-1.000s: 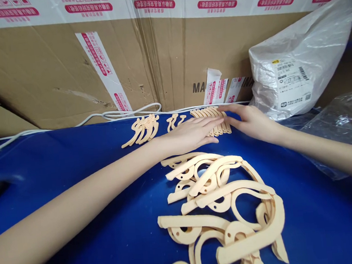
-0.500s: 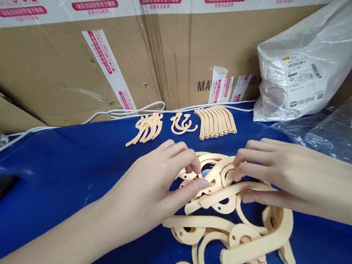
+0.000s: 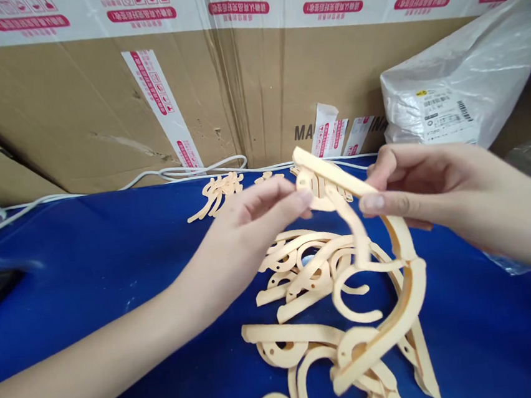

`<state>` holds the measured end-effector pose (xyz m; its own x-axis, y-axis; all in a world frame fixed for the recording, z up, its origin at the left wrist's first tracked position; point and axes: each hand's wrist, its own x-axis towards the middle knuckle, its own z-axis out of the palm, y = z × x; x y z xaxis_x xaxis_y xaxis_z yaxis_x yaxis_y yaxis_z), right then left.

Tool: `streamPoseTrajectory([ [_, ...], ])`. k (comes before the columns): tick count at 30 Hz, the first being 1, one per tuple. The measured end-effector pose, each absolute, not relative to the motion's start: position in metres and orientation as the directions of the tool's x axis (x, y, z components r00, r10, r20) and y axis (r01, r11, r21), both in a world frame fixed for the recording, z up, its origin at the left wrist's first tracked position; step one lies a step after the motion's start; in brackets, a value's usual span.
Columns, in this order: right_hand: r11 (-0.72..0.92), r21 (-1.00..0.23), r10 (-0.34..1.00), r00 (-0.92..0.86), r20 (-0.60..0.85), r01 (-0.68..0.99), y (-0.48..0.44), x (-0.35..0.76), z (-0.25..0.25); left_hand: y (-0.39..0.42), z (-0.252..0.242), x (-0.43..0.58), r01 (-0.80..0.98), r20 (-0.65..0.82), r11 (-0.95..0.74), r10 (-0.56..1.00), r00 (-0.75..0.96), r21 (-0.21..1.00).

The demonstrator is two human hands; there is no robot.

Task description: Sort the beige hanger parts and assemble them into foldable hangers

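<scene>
Holding hanger (image 3: 403, 239), now partly raised from pile (image 3: 319, 261)

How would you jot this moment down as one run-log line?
Right hand: pinching cream hanger | Left hand: pinching it near one end | Hanger: held over hanger pile on blue surface | Beyond: small cream pieces

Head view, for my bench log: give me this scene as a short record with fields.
Left hand: fingertips on the rounded end of a cream folding hanger
Right hand: grips that hanger's upper arm
Below: pile of similar hangers on a blue surface
Far edge: small cream pieces, some partly hidden
Backdrop: taped cardboard
Far right: labelled plastic bag
</scene>
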<state>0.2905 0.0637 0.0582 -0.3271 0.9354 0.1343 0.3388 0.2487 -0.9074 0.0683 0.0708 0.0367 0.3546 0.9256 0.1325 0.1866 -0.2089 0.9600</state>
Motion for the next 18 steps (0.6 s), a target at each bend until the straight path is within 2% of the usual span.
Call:
streamPoseTrajectory([
  [2, 0.380, -0.815, 0.917, -0.293, 0.271, 0.438, 0.067, 0.286, 0.067, 0.079, 0.046, 0.070, 0.214, 0.214, -0.281, 0.933, 0.291, 0.935],
  [3, 0.469, -0.699, 0.883, -0.285, 0.372, 0.540, 0.069, 0.284, 0.073, 0.084, 0.052, 0.071, 0.239, 0.239, -0.307, 0.931, 0.276, 0.921],
  [4, 0.541, -0.514, 0.822, -0.289, 0.491, 0.666, 0.072, 0.280, 0.079, 0.090, 0.058, 0.072, 0.271, 0.266, -0.336, 0.927, 0.264, 0.902],
  [5, 0.554, -0.274, 0.743, -0.318, 0.589, 0.786, 0.076, 0.277, 0.085, 0.097, 0.064, 0.072, 0.303, 0.298, -0.374, 0.916, 0.269, 0.876],
  [6, 0.497, -0.045, 0.693, -0.366, 0.621, 0.866, 0.080, 0.273, 0.090, 0.103, 0.070, 0.073, 0.323, 0.334, -0.416, 0.900, 0.279, 0.850],
  [7, 0.412, 0.133, 0.683, -0.402, 0.610, 0.902, 0.086, 0.269, 0.094, 0.110, 0.076, 0.073, 0.331, 0.366, -0.452, 0.884, 0.292, 0.828],
  [8, 0.340, 0.261, 0.717, -0.429, 0.550, 0.903, 0.092, 0.266, 0.097, 0.117, 0.080, 0.072, 0.347, 0.388, -0.482, 0.869, 0.307, 0.804],
  [10, 0.297, 0.357, 0.772, -0.443, 0.456, 0.886, 0.106, 0.261, 0.097, 0.128, 0.084, 0.069, 0.415, 0.399, -0.505, 0.860, 0.320, 0.757],
  [11, 0.334, 0.361, 0.770, -0.473, 0.429, 0.871, 0.114, 0.260, 0.095, 0.132, 0.083, 0.067, 0.461, 0.401, -0.510, 0.859, 0.319, 0.726],
  [13, 0.484, 0.247, 0.740, -0.544, 0.396, 0.839, 0.128, 0.261, 0.088, 0.136, 0.077, 0.062, 0.569, 0.410, -0.519, 0.854, 0.318, 0.638],
  [14, 0.578, 0.138, 0.722, -0.582, 0.373, 0.805, 0.134, 0.263, 0.084, 0.136, 0.073, 0.060, 0.610, 0.416, -0.524, 0.850, 0.324, 0.595],
  [16, 0.709, -0.166, 0.696, -0.645, 0.316, 0.685, 0.145, 0.271, 0.076, 0.134, 0.064, 0.055, 0.667, 0.417, -0.522, 0.847, 0.330, 0.532],
  [17, 0.717, -0.334, 0.694, -0.668, 0.268, 0.612, 0.150, 0.277, 0.073, 0.133, 0.059, 0.051, 0.684, 0.407, -0.504, 0.856, 0.318, 0.527],
  [18, 0.681, -0.501, 0.702, -0.670, 0.241, 0.534, 0.155, 0.283, 0.071, 0.133, 0.055, 0.045, 0.667, 0.376, -0.464, 0.882, 0.285, 0.583],
])
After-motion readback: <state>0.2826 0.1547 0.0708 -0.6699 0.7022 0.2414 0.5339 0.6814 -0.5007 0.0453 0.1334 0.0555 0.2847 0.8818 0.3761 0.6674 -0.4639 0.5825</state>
